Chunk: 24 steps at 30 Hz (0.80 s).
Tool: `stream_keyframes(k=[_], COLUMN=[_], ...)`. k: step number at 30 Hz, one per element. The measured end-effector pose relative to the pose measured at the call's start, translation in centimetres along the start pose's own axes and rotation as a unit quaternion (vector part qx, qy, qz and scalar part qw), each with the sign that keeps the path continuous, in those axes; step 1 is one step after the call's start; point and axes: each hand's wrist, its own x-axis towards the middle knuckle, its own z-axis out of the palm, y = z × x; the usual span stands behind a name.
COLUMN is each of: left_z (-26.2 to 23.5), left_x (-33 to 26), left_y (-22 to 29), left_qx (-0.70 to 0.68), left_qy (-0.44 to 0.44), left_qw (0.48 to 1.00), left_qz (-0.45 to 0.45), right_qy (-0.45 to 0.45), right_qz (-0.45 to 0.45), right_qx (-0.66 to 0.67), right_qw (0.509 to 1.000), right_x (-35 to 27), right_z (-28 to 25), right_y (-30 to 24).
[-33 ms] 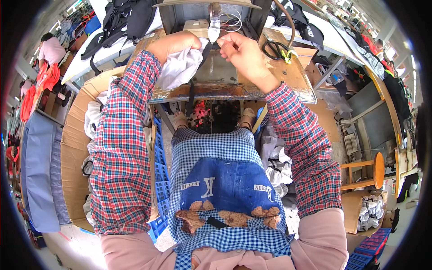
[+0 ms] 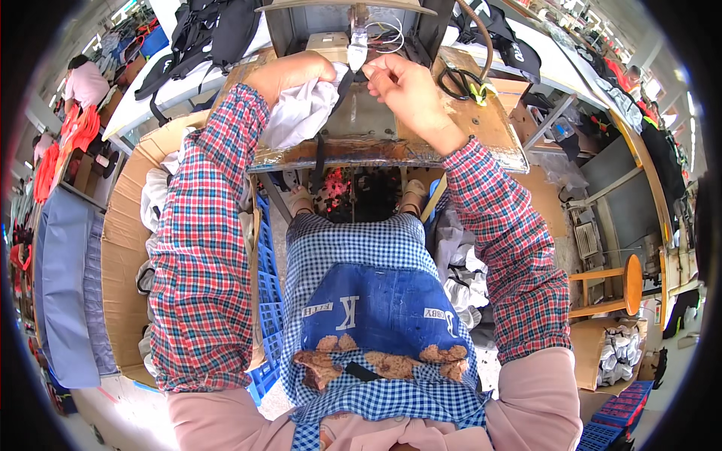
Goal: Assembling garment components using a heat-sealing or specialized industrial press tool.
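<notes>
My left hand [image 2: 295, 74] rests curled on a bundle of white fabric [image 2: 301, 116] at the left of the sewing machine table [image 2: 391, 150]. My right hand [image 2: 406, 89] pinches the end of a black strap [image 2: 323, 154] just beside the machine's needle area [image 2: 356, 46]. The strap runs from my fingers under the needle area and hangs down over the table's front edge. Both sleeves are red plaid. A blue checked apron covers my lap.
Black scissors [image 2: 459, 81] lie on the table to the right of my right hand. A cardboard box [image 2: 124, 248] with white cloth stands on my left, next to a blue crate [image 2: 265, 301]. A wooden stool [image 2: 617, 289] is at right. Another person [image 2: 84, 81] works at far left.
</notes>
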Motion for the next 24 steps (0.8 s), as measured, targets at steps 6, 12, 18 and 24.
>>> stream_keyframes(k=[6, 12, 18, 24], left_z=[-0.5, -0.6, -0.1, 0.1], left_x=[0.1, -0.4, -0.4, -0.7], left_y=[-0.4, -0.5, -0.9, -1.2], left_qx=[0.005, -0.013, -0.003, -0.024], left_qy=[0.012, -0.008, 0.000, 0.023], left_qw=[1.000, 1.000, 0.998, 0.996], left_qz=[-0.008, 0.022, 0.062, 0.088], right_qy=[0.000, -0.002, -0.017, -0.066], right_qz=[-0.003, 0.002, 0.029, 0.105], right_qx=[-0.003, 0.007, 0.037, 0.116], right_qw=[1.000, 1.000, 0.999, 0.986], right_x=[0.1, 0.0, 0.1, 0.6], right_z=[0.2, 0.0, -0.4, -0.8], right_y=[-0.3, -0.5, -0.2, -0.2])
